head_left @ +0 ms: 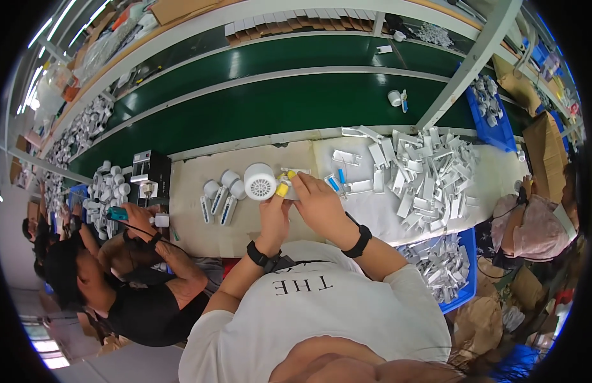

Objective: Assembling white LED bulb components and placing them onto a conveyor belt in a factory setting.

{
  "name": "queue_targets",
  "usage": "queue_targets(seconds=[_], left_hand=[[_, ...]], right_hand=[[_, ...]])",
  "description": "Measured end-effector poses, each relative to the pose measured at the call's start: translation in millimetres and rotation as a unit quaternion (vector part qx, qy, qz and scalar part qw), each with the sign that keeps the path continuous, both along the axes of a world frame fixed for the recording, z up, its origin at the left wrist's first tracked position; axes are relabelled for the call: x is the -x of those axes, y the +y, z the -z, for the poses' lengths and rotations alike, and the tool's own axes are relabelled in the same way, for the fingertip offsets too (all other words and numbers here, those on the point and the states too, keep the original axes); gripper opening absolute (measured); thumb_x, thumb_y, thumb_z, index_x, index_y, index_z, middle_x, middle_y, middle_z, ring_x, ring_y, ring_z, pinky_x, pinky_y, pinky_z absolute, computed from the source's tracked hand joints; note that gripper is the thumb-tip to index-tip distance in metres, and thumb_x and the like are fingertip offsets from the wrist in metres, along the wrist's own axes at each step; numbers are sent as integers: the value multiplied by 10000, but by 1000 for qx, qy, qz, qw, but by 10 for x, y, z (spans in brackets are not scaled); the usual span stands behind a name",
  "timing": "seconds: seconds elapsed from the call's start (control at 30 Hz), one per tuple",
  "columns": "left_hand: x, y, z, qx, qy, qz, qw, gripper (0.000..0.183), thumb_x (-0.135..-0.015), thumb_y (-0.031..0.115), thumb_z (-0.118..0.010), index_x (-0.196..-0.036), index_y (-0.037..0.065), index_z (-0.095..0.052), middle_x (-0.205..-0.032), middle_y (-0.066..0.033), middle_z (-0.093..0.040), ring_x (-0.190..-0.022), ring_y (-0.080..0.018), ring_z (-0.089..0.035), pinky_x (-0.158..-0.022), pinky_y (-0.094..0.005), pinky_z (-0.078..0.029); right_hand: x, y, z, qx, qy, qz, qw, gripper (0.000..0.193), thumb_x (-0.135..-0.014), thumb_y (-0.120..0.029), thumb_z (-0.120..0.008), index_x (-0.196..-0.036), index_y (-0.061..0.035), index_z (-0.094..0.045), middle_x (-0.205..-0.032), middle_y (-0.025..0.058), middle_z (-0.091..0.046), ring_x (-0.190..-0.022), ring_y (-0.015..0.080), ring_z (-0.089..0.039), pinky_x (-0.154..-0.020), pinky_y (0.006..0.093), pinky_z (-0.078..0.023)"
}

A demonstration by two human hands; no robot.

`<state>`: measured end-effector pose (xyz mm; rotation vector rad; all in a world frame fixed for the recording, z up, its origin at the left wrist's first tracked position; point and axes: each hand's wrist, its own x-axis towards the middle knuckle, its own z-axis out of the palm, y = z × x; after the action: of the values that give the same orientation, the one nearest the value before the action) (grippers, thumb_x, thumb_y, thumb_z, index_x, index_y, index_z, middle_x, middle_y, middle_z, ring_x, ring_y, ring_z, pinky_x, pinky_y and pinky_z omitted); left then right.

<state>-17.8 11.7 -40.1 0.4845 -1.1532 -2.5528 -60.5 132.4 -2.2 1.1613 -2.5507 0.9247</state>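
Note:
Both my hands are together above the table's middle, at a white handheld device with a round, slotted grille head [260, 182]. My left hand [275, 220] is closed on it from below. The fingers of my right hand [318, 203] close around its handle end, which they largely hide. Yellow coverings [282, 189] show at the fingertips; whether they are finger cots or tape I cannot tell. Left of the grille lie several similar white devices [227, 207] with blue strips on their handles. Right of my hands are loose white handle shells [358, 186] and small blue pieces [334, 183].
A large heap of white shells [430, 175] covers the table's right part. A blue bin [467, 268] of shells stands below it. Beyond runs a green conveyor belt [245, 105]. At left, a co-worker's hand grips a teal tool [117, 214] beside a black machine [150, 175].

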Motion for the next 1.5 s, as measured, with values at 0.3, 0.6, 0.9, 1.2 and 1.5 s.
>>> queue_targets(seconds=[0.3, 0.6, 0.9, 1.2, 1.5], left_hand=[[66, -122, -242, 21, 100, 49, 994, 281, -907, 183, -411, -1100, -14, -468, -1094, -119, -540, -1038, -236, -517, -942, -369, -388], [186, 52, -354, -46, 89, 59, 993, 275, -911, 210, -414, -1090, 9, -471, -1081, -98, -542, -1029, -211, -522, -912, -339, -409], [348, 107, -157, 13, 17, 78, 997, 298, -905, 210, -423, -1106, -6, -463, -1063, -112, -550, -1003, -204, -532, -880, -325, -415], [581, 1, 221, 66, -32, 55, 996, 263, -899, 198, -443, -1030, -23, -500, -1007, -118, -571, -952, -208, -552, -879, -336, -417], [1006, -51, 376, 37, -73, 24, 996, 238, -887, 176, -481, -1032, -10, -505, -968, -92, -571, -878, -197, -552, -826, -329, -430]], right_hand=[[40, 290, 236, 250, -522, -27, 815, 416, -854, -332, -536, -1085, 13, -514, -762, 34, -553, -679, 85, -507, -581, 223, -409], [3, 300, -18, 297, -408, 38, 862, 307, -818, -295, -596, -849, 8, -559, -659, 64, -545, -575, 103, -479, -524, 243, -393], [257, 330, 559, 262, -342, 58, 901, 316, -772, -290, -641, -728, 8, -546, -568, 83, -515, -506, 123, -457, -476, 272, -381], [448, 351, 834, 192, -523, -31, 830, 384, -807, -356, -597, -931, 4, -554, -662, 62, -574, -600, 112, -543, -543, 266, -433], [1080, 374, 1026, 128, -523, -134, 832, 387, -801, -378, -586, -878, 1, -574, -735, 98, -602, -653, 186, -569, -600, 318, -440]])
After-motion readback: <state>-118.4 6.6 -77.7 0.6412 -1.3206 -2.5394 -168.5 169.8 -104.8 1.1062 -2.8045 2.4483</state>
